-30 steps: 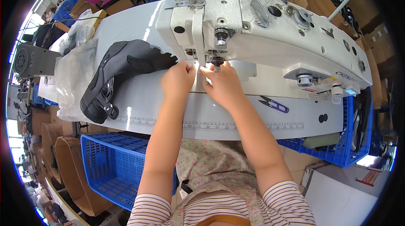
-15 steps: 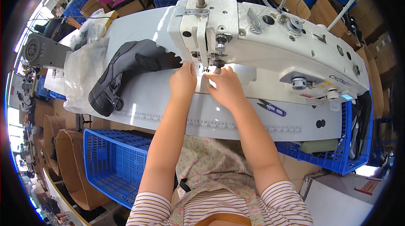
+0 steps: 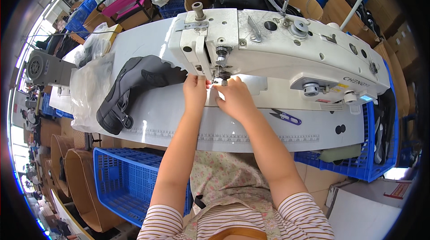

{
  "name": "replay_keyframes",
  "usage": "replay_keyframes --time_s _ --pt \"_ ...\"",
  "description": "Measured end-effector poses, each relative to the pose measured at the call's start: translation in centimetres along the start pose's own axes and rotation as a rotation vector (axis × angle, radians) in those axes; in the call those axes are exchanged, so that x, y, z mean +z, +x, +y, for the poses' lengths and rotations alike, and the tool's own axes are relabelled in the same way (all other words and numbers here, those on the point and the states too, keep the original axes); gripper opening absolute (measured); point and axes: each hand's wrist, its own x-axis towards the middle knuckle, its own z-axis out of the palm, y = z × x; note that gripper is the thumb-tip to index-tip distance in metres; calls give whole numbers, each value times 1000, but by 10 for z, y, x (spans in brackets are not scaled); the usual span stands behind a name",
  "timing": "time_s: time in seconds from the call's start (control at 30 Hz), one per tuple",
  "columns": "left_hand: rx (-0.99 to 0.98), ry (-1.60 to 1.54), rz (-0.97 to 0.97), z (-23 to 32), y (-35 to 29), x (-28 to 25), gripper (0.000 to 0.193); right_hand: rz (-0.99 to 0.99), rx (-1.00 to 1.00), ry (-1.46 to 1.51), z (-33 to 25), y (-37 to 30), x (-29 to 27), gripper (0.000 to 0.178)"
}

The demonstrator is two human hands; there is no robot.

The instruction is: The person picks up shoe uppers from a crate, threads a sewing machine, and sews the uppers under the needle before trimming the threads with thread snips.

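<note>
Through the head view I have the left hand (image 3: 195,91) and right hand (image 3: 236,97) close together beneath the machine's (image 3: 268,45) needle end. Fingertips are pinched in, but I cannot tell what either holds. The boot (image 3: 134,83) lies left of the grip, its top end by the left hand; snips (image 3: 291,118) rest to the right.

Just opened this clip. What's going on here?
A person has both hands close together at the needle end of a white sewing machine, the left hand beside the right hand. Anything they may hold is too small to make out. A dark grey boot lies on the table to the left, and purple-handled snips lie to the right.
</note>
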Motion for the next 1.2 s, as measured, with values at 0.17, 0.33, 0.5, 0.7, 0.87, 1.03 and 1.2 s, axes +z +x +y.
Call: replay_keyframes --time_s 0.17,0.33,0.5,0.7,0.87,1.03,1.2 --pt "-160 -247 -17 2 1 -3 19 23 -16 -16 1 -1 2 23" --pt "-124 -322 -5 -1 1 -5 20 -5 -10 -21 0 0 1 23" --pt "-142 -282 -19 5 -2 -6 19 -15 -9 -7 2 1 0 25" --pt "-57 -152 22 -1 -3 -10 18 -34 0 33 0 1 -1 31" --pt "91 404 -162 -1 -1 -27 24 29 19 90 6 2 4 31" --pt "92 474 -333 12 -7 -32 21 -12 42 108 0 2 2 33" --pt "127 545 -348 11 -7 -32 20 -64 3 -3 0 3 4 35"
